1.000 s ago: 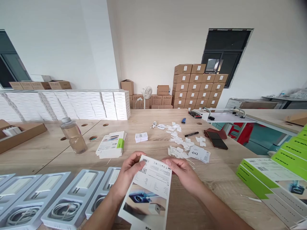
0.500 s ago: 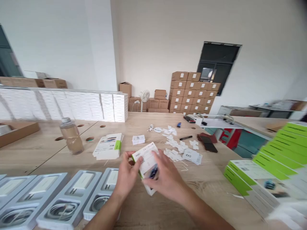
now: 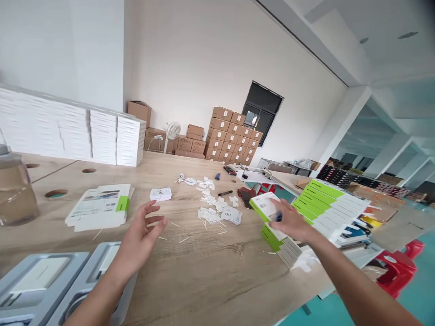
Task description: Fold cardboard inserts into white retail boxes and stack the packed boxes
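My right hand grips a white and green retail box, holding it over the short front stack of green-edged boxes on the right. Its fingers cover part of the box's printed face. Over the table's left half, my left hand hangs with fingers apart and nothing in it. Below that hand lie grey trays with white chargers. A pile of flat printed sleeves lies to its left, and a small stack of white cards sits just beyond it.
A taller stack of green-edged boxes stands at right. Paper scraps, a black pen and a dark wallet-like case lie mid-table. A bottle stands at far left, before a row of white boxes.
Both hands held the box near the middle; now the right hand has carried it right to the stack. My left hand has let go and moved left. The view has turned right.
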`<state>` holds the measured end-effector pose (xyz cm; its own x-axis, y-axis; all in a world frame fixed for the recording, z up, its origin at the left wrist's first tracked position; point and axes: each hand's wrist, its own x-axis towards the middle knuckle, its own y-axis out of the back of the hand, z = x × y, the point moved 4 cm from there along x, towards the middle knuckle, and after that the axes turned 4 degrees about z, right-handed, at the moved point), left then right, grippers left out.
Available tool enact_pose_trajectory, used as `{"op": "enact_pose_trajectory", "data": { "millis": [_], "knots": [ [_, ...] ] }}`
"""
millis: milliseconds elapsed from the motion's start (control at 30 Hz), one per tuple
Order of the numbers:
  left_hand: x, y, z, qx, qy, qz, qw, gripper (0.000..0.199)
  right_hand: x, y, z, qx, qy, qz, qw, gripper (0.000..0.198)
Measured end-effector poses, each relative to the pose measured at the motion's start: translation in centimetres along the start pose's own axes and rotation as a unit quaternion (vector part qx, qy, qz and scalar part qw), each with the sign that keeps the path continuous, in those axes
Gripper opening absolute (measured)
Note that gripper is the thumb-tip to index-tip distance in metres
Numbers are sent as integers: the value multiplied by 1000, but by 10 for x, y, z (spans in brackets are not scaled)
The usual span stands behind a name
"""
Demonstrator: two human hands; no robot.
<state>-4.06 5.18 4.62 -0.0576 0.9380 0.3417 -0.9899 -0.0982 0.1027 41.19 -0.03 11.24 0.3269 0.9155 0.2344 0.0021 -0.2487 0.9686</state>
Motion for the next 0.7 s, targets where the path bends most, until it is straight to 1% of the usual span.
{"op": "enact_pose_trajectory", "data": {
  "millis": [33, 100, 133, 200, 333, 500, 633, 700],
  "knots": [
    [0, 0, 1, 5, -3, -2, 1000, 57, 3, 0, 25, -21, -28, -21, 999, 90],
    [0, 0, 2, 14, -8, -11, 1000, 57, 1, -3, 61, -39, -46, -47, 997, 84],
    [0, -1, 2, 19, -9, -16, 1000, 57, -3, -7, 74, -43, -49, -62, 996, 80],
    [-1, -1, 2, 27, -8, -20, 999, 57, -12, -17, 90, -42, -51, -82, 994, 75],
    [1, 2, 2, 45, -7, -11, 999, 56, -21, -32, 100, -38, -56, -82, 994, 76],
    [6, 12, 4, 95, -18, 5, 995, 51, -15, -38, 99, -36, -40, -61, 997, 85],
    [12, 28, 1, 134, -20, 13, 991, 47, -9, -38, 99, -41, -28, -37, 998, 82],
    [17, 41, -3, 148, -13, 38, 988, 43, -9, -38, 98, -41, -12, -29, 999, 81]
  ]
}}
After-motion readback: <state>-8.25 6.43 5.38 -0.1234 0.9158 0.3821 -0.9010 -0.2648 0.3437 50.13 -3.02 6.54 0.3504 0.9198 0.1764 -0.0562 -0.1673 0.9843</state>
